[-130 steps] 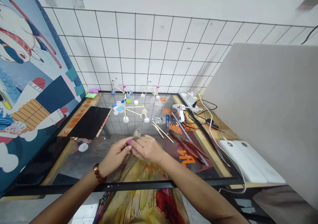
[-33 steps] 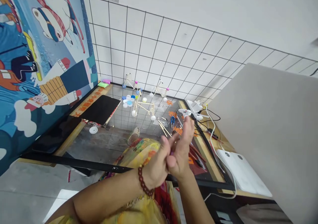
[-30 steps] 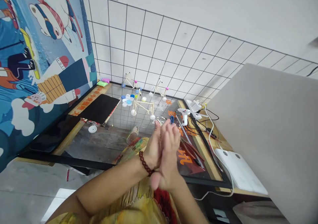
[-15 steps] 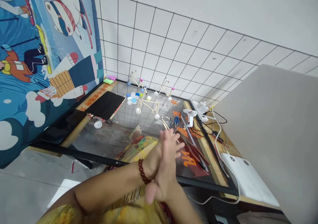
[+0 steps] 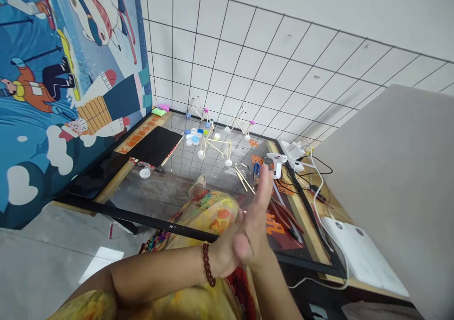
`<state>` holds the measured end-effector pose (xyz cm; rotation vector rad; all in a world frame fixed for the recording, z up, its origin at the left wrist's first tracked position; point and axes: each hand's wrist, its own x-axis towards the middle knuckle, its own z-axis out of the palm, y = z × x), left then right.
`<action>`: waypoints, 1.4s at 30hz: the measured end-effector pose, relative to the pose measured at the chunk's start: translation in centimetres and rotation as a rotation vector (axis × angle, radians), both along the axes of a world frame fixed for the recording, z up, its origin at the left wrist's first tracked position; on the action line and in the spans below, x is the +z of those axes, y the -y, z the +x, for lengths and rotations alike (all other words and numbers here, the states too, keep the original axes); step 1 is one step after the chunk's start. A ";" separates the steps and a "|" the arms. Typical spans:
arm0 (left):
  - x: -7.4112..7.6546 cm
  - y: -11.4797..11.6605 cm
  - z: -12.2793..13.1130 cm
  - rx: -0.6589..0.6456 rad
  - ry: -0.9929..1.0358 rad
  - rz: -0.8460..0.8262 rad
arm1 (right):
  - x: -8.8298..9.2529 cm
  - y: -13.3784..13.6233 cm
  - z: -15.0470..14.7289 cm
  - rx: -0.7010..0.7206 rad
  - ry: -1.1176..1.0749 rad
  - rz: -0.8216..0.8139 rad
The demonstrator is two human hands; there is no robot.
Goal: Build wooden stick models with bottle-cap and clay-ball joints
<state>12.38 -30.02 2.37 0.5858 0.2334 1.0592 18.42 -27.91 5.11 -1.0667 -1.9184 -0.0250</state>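
My right hand (image 5: 257, 220) is held up edge-on over the near side of the table, open, with its fingers straight and together. Against its palm lies my left hand (image 5: 224, 251), with a brown beaded bracelet (image 5: 208, 265) on the wrist. Most of the left fingers are hidden behind the right hand. I see no object in either hand. Beyond the fingertips are loose wooden sticks (image 5: 241, 178), a blue-handled tool (image 5: 256, 169) and a white glue gun (image 5: 275, 161). Farther back stands a stick frame (image 5: 217, 142) with white caps at its feet.
Two more stick frames, one with a pink cap (image 5: 252, 122), stand by the grid wall. Bottle caps (image 5: 193, 137) cluster at the back. A black folder (image 5: 156, 146) lies left, near a white disc (image 5: 144, 173). Cables (image 5: 317, 168) and a white box (image 5: 365, 253) are right.
My hands have shifted right and rubbed against each other. The left fingers, spread and visible before, are now mostly behind the right hand. The view has tilted slightly.
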 end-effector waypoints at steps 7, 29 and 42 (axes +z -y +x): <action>1.1 -3.3 -2.1 -0.019 0.092 -0.142 | -3.3 0.6 0.0 0.081 0.075 0.009; -3.9 -22.6 -14.2 0.735 -1.160 0.451 | -4.9 -15.9 5.8 -0.218 -0.752 -0.355; -7.3 -26.4 -13.8 0.511 -1.038 0.478 | -9.5 -18.3 5.2 -0.226 -0.558 -0.276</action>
